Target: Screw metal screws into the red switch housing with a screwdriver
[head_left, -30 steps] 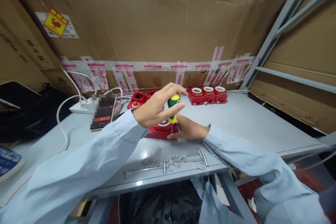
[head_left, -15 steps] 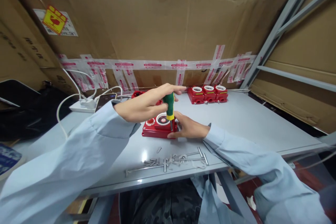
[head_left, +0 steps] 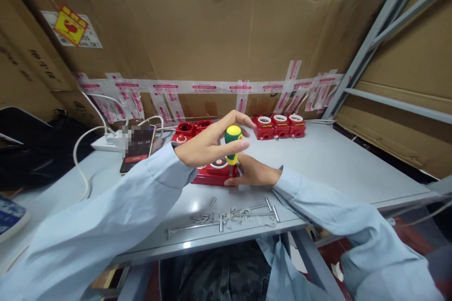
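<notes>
On the counter [head_left: 335,160], the left hand [head_left: 205,143] pinches the green-and-yellow screwdriver [head_left: 232,143] by its handle, long axis upright, tip down on the red box [head_left: 213,175]. Just right, the right hand [head_left: 252,171] lies curled against the box's near right edge, bracing it.

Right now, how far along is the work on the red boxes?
Three red units stand in a row at the back, apparently finished. In hand: the left hand holds the screwdriver upright on the red box, which the right hand steadies. Loose screws and two open red units remain.
</notes>
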Demonstrator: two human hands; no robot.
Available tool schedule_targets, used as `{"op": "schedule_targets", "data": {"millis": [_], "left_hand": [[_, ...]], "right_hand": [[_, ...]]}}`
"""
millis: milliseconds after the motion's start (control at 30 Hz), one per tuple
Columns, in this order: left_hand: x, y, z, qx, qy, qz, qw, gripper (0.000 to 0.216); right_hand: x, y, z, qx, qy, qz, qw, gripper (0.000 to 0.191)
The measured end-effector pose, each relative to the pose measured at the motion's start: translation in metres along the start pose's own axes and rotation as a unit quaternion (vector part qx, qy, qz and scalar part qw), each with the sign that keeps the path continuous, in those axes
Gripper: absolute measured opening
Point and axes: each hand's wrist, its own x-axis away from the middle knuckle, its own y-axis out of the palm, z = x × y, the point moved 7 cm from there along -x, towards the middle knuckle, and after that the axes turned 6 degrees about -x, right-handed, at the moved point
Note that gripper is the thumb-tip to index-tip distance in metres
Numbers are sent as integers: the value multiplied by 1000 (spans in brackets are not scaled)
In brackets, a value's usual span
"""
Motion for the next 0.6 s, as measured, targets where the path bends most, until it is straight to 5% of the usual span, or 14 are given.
{"op": "schedule_targets", "data": {"millis": [100, 300, 500, 600], "left_hand": [[4, 9, 2, 128, -18, -62, 990, 17], [7, 6, -14, 197, -53, -22, 979, 34], [12, -3, -14, 80, -46, -15, 996, 44], [11, -12, -14, 2, -31, 41, 999, 45]], "right_hand": [[-1, 1, 1, -4, -1, 2, 1000, 70], [0, 0, -1, -16, -16, 5, 1000, 64], [1, -1, 0, -26, -5, 8, 1000, 60], [1, -1, -1, -26, -9, 6, 1000, 61]]}}
